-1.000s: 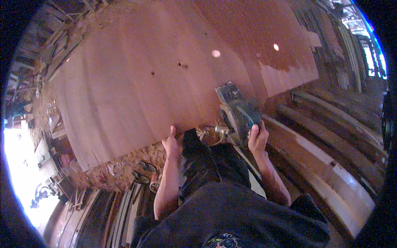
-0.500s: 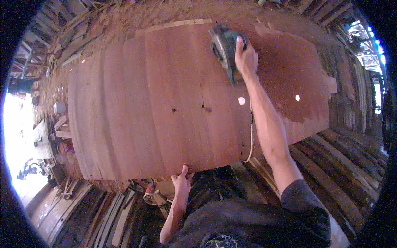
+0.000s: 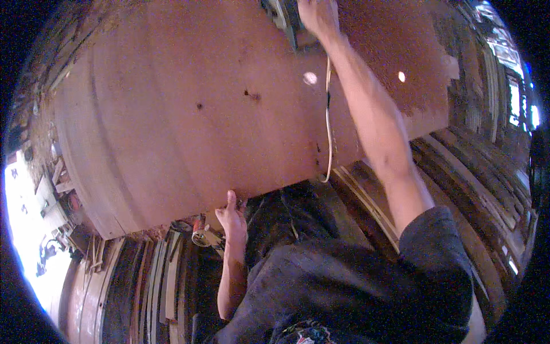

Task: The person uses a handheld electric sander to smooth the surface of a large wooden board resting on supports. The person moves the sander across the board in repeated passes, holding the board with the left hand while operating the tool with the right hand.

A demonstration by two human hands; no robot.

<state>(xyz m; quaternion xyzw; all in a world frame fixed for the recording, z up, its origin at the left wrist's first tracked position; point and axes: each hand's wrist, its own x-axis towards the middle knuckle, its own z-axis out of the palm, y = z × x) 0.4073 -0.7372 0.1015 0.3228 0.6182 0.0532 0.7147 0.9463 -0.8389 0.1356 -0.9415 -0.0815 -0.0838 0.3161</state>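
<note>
A broad reddish-brown wooden panel [image 3: 166, 126] lies in front of me. My right hand [image 3: 319, 20] reaches to its far part, closed round the grip of a teal and dark-grey power sander [image 3: 282, 20]. The upper end of the tool is cut off by the picture's edge. From near the hand a pale cord [image 3: 329, 126] runs down across the panel and over its near edge. My left hand [image 3: 232, 221] holds that near edge, thumb on top and fingers curled below, partly hidden.
Darker reddish dust [image 3: 378, 34] covers the panel's right part. Two dark knots and two bright spots mark its surface. Long boards [image 3: 464, 178] lie to the right, with more planks [image 3: 154, 281] at the lower left. A red can [image 3: 199, 232] stands beneath the near edge.
The whole view has shifted, so the panel and both hands sit higher and further left. The sander stays near the same bright spot. My left hand keeps hold of the edge.
</note>
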